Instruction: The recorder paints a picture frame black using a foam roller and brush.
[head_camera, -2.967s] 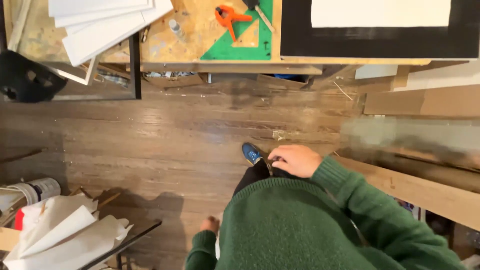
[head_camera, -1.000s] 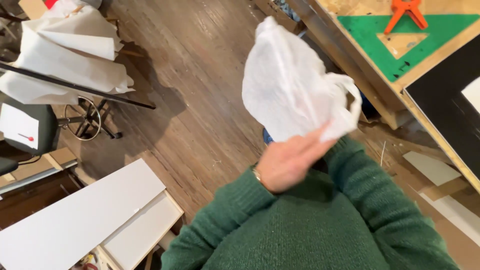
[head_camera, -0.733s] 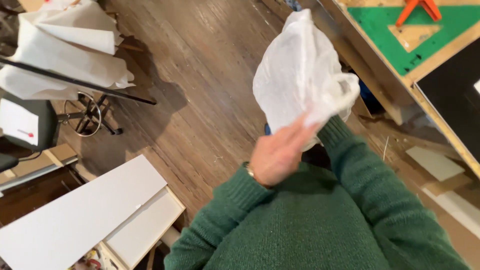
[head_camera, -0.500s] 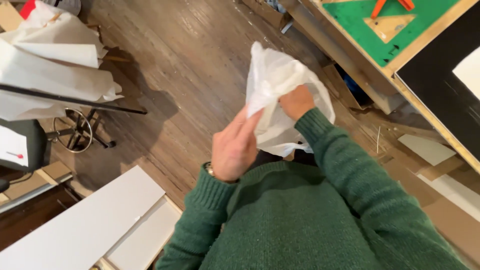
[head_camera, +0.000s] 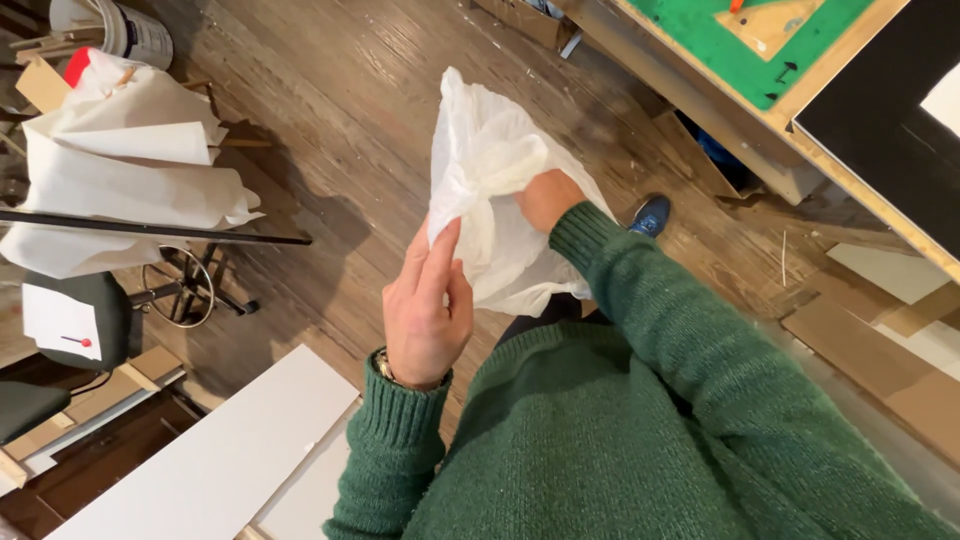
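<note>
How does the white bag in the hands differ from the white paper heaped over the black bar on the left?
The white plastic bag is thin, crinkled and slightly see-through; the white paper is opaque, with flat stiff folds. The bag is held up in the air, the left hand pinching its edge and the right hand gripping into it; the paper lies draped over the black bar, untouched. The bag looks the smaller. Both are white and rumpled.

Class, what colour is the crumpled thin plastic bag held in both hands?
White; the crumpled thin plastic bag shows best in the head view.
</note>
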